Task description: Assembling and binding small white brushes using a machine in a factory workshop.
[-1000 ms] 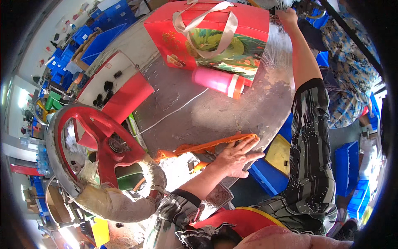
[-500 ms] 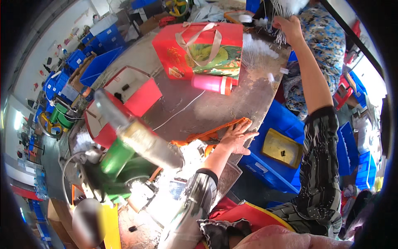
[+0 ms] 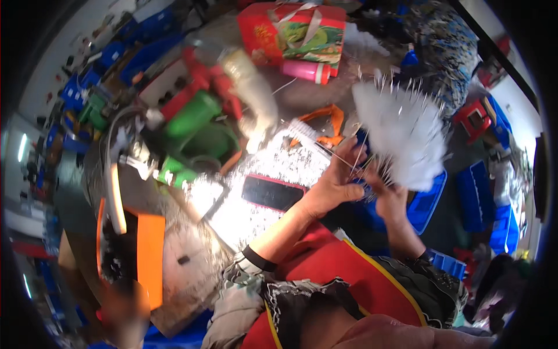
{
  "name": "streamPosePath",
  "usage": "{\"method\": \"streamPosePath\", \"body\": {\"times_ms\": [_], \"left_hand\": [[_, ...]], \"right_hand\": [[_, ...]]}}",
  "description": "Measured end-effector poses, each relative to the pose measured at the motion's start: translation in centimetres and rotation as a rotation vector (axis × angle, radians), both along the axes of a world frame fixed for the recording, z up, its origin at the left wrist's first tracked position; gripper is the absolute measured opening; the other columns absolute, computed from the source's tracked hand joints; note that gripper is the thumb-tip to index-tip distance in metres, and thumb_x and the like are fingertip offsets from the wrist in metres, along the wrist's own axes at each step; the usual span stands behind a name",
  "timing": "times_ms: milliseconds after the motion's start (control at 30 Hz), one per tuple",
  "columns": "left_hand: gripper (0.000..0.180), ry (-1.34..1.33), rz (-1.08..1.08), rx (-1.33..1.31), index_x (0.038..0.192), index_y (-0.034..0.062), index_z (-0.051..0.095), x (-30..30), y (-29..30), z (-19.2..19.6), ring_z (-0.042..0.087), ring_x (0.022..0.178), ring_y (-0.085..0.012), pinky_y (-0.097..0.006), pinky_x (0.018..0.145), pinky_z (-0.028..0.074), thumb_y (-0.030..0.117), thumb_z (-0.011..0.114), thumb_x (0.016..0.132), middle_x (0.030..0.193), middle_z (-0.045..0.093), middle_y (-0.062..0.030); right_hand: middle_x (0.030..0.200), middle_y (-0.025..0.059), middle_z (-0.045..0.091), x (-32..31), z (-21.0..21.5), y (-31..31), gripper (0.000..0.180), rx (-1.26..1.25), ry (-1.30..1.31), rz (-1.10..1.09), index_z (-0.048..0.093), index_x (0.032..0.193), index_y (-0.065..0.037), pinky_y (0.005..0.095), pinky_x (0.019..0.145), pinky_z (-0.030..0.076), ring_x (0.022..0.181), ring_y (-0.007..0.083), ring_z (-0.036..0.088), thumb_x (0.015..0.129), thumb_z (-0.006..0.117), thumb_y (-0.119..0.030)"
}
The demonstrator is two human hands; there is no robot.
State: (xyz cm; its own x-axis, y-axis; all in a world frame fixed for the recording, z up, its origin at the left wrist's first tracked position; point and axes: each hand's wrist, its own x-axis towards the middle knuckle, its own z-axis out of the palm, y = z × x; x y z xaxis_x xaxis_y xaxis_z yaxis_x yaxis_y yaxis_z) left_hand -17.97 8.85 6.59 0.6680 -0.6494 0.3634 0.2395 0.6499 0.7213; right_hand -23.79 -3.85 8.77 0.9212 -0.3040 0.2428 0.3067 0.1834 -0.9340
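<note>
Your right hand is closed on the lower end of the bundle, a white spray of fine strands that fans out to your right and covers part of the blue bin from this view. Your left hand is just beside it, fingers bent up by the strand ends; whether they pinch any, I cannot tell (the fingertips blur into the strands). Both hands are beyond your red apron. To their left, the phone lies in a patch of glare, and past it the orange strap lies bent. Farther off, the pink bottle rests on its side before the red bag.
</note>
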Motion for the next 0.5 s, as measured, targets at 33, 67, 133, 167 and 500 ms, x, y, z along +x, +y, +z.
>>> {"method": "streamPosePath", "body": {"times_ms": [33,67,133,167,500], "left_hand": [[0.1,0.049,-0.03,-0.086,0.134,0.0085,0.009,-1.4,0.2,-0.6,0.021,0.126,-0.0248,-0.037,0.101,0.02,0.019,0.077,0.061,0.132,0.025,-0.0164],[0.099,0.08,0.038,-0.047,0.133,0.0072,0.01,-2.9,1.2,-1.3,0.026,0.123,-0.0251,-0.038,0.099,0.023,0.014,0.077,0.061,0.13,0.028,-0.0161],[0.099,0.054,0.135,0.145,0.132,0.0032,0.014,-5.6,3.4,-0.4,0.031,0.12,-0.0237,-0.037,0.099,0.024,0.014,0.078,0.057,0.129,0.03,-0.0131],[0.098,-0.1,0.188,0.271,0.131,0.0022,0.014,-6.8,5.2,-0.2,0.029,0.121,-0.0242,-0.037,0.099,0.023,0.012,0.077,0.057,0.13,0.029,-0.0135],[0.041,-0.183,0.982,0.748,0.118,0.0044,0.042,-19.3,13.1,-15.1,0.038,0.113,-0.0267,-0.037,0.096,0.03,0.02,0.051,0.081,0.12,0.043,-0.0141]], "right_hand": [[0.089,0.0046,0.053,-1.1,-1.2,1.1,0.017,-0.096,0.016,0.014,0.051,0.095,0.0,0.0265,0.074,0.042,0.083,0.0132,0.05,0.078,0.054,0.0],[0.092,0.0043,0.053,-1.9,-1.8,2.1,0.019,-0.193,0.027,0.034,0.05,0.099,0.0,0.0269,0.078,0.04,0.086,0.0136,0.049,0.081,0.053,-0.002],[0.093,0.0045,0.053,-3.8,-1.0,4.1,0.019,-0.183,0.108,0.061,0.05,0.1,0.001,0.0281,0.079,0.04,0.086,0.0146,0.05,0.082,0.051,-0.005],[0.094,0.0047,0.054,-4.7,-0.7,5.4,0.02,-0.161,0.177,0.06,0.05,0.102,0.001,0.0294,0.08,0.04,0.087,0.0155,0.05,0.084,0.049,-0.008],[0.107,0.0141,0.051,-4.8,-2.0,14.9,0.032,-0.938,-0.542,1.073,0.053,0.102,-0.003,0.0339,0.088,0.036,0.1,0.0277,0.048,0.072,0.059,-0.013]]}}
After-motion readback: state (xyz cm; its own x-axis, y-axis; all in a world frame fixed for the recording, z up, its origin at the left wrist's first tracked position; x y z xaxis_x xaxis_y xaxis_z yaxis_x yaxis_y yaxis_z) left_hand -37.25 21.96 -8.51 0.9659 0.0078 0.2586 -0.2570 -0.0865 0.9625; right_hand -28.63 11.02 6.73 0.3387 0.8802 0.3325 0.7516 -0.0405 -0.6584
